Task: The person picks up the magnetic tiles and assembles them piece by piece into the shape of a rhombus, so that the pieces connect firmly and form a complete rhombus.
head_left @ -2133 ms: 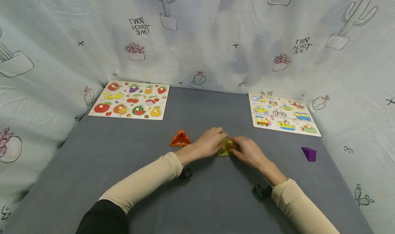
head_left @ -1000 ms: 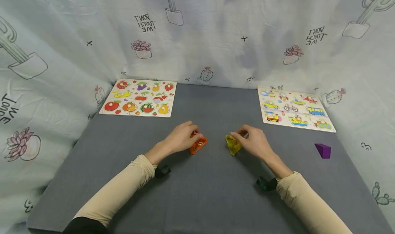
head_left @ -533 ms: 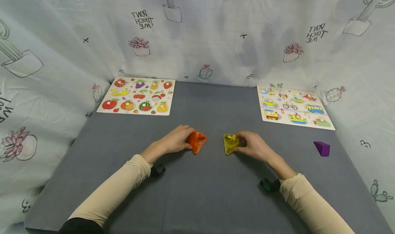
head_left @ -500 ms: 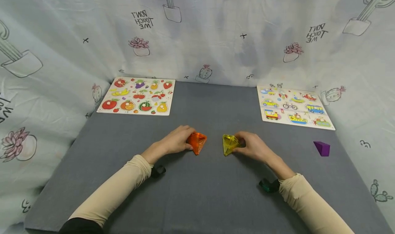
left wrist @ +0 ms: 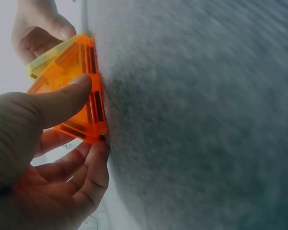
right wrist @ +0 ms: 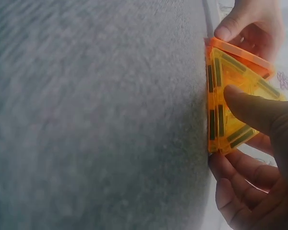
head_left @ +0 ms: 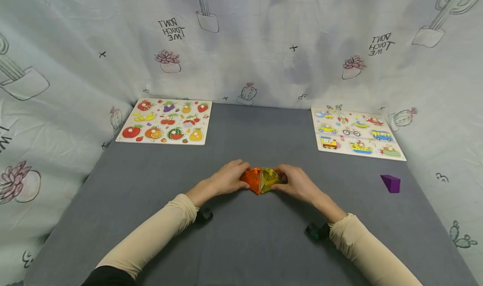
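Near the middle of the grey table, an orange see-through pyramid of magnetic tiles [head_left: 253,180] stands side by side with a yellow one [head_left: 268,180], their near corners meeting. My left hand [head_left: 227,178] grips the orange pyramid from its left, thumb on the near face. On the other side my right hand [head_left: 298,184] grips the yellow pyramid, thumb across its face. Dark magnet strips show along the orange tile edges [left wrist: 97,91] in the left wrist view and along the yellow tile edges [right wrist: 220,110] in the right wrist view. The pyramids' far faces are partly hidden by fingers.
A fruit puzzle board [head_left: 164,121] lies at the back left of the table [head_left: 234,244]. A vehicle puzzle board [head_left: 357,134] lies at the back right. A purple wedge block [head_left: 391,183] sits near the right edge. A cactus-print curtain [head_left: 264,38] rises behind.
My left hand has let go of the yellow pyramid and taken hold of the orange one. The two pyramids, held apart half a second ago, have come together between my hands.
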Motion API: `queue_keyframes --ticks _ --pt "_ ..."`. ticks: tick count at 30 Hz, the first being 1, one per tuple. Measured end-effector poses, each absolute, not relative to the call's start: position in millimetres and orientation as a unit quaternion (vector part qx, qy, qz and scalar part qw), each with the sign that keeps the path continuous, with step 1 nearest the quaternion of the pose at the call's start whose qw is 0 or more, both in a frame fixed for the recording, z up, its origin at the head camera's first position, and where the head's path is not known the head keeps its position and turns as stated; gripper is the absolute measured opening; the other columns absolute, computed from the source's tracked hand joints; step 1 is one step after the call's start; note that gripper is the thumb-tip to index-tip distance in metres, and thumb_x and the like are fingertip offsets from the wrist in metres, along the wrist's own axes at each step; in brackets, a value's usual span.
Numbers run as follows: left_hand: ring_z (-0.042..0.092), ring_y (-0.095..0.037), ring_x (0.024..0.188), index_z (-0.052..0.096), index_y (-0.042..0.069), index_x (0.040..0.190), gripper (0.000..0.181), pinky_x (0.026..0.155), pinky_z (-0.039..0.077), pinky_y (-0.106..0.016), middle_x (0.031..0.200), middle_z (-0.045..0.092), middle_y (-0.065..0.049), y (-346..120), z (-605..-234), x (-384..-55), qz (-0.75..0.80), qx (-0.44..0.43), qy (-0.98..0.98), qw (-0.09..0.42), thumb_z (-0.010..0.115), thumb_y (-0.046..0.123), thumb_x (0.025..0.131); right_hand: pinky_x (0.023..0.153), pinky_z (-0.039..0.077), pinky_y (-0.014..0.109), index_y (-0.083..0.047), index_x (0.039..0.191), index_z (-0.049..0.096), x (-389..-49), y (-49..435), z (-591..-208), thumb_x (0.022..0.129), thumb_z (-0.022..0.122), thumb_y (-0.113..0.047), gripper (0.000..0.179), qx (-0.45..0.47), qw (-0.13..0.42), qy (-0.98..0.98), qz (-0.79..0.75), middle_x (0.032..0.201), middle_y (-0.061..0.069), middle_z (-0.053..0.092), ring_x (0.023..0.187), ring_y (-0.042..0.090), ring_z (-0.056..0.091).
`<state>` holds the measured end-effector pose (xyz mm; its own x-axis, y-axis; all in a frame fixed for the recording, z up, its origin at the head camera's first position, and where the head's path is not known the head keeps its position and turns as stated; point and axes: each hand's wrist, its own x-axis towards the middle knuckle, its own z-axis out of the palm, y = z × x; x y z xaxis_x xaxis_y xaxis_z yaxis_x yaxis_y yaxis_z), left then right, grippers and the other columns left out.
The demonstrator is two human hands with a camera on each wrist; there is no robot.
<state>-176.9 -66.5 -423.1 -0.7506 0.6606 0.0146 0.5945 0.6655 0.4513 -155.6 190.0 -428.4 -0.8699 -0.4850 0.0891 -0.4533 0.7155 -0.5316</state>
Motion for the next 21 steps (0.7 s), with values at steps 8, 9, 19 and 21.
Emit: queue_keyframes --ticks 8,9,19,21 --pt "0.054 -0.016 0.081 0.064 0.007 0.116 0.035 0.071 0.045 -0.03 0.101 0.062 -0.009 -69 -424 -180 0.218 0.331 0.915 0.079 0.076 0.02 0.086 0.076 0.054 0.036 -0.007 0.117 0.067 -157 196 -428 0.08 0.08 -0.015 0.04 -0.253 0.023 0.922 -0.292 0.101 0.009 0.071 0.087 0.018 0.066" --pt "0.054 -0.016 0.081 0.064 0.007 0.116 0.034 0.071 0.046 -0.03 0.101 0.063 -0.009 -69 -424 -180 0.217 0.331 0.915 0.081 0.075 0.02 0.086 0.077 0.055 0.036 -0.007 0.116 0.067 -157 196 -428 0.08 0.08 -0.015 0.039 -0.254 0.024 0.922 -0.293 0.101 0.009 0.071 0.088 0.018 0.066" --pt "0.059 -0.016 0.083 0.067 0.007 0.11 0.026 0.072 0.05 -0.029 0.095 0.062 -0.007 -68 -414 -185 0.231 0.343 0.908 0.063 0.074 0.016 0.087 0.075 0.055 0.037 -0.007 0.11 0.07 -159 191 -421 0.081 0.079 -0.013 0.031 -0.258 -0.005 0.918 -0.302 0.101 0.008 0.07 0.086 0.018 0.066" --pt "0.059 -0.016 0.084 0.067 0.008 0.112 0.027 0.074 0.05 -0.03 0.097 0.062 -0.006 -69 -414 -185 0.231 0.339 0.909 0.074 0.073 0.019 0.088 0.076 0.055 0.037 -0.008 0.111 0.07 -158 192 -420 0.082 0.079 -0.015 0.032 -0.255 0.005 0.92 -0.298 0.102 0.008 0.07 0.087 0.018 0.066"
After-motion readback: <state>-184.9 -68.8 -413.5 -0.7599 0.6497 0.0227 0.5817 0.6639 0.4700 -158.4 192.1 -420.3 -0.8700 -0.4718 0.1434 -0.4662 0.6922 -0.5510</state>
